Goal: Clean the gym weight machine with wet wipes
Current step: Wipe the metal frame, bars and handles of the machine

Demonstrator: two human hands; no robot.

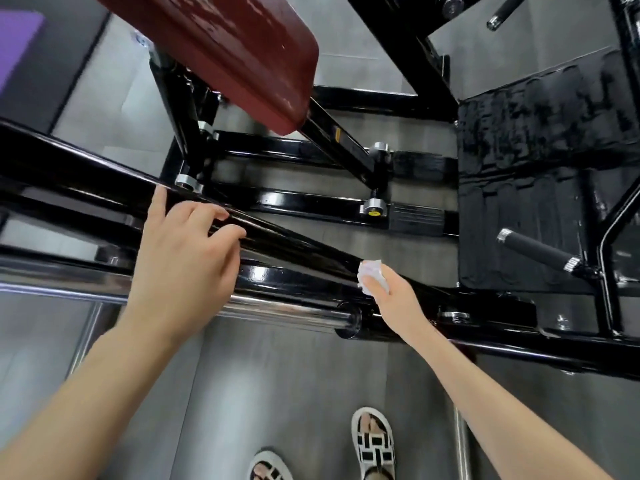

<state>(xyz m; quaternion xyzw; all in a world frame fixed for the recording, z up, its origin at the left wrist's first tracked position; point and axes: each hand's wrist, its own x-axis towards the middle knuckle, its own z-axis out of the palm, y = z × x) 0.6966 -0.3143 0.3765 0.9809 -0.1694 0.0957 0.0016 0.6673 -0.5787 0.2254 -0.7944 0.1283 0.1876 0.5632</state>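
Nearest, at the bottom edge: two feet in black-and-white sandals on grey floor.

Both bare forearms reach up and away from the camera, over a chrome bar that runs into a black sleeve low on the weight machine.

Left hand – fingers loosely bent, tips resting on top of a glossy black slanted bar, thumb stretched along it. It is not wrapped round the bar and holds nothing.

Right hand – fingers and thumb pinch a crumpled white wet wipe. The wipe sits at the fingertips, pressed to the lower stretch of the same slanted bar, well to the right of the left hand and further down the slope.

Beyond the hands: black base rails with silver knobs, one with a yellow cap.

To the right, a black ribbed footplate, shiny in patches, with a black foam-grip handle in front of it.

Farthest, top centre: a dark red pad, its surface scuffed. A purple patch shows at the upper left corner.
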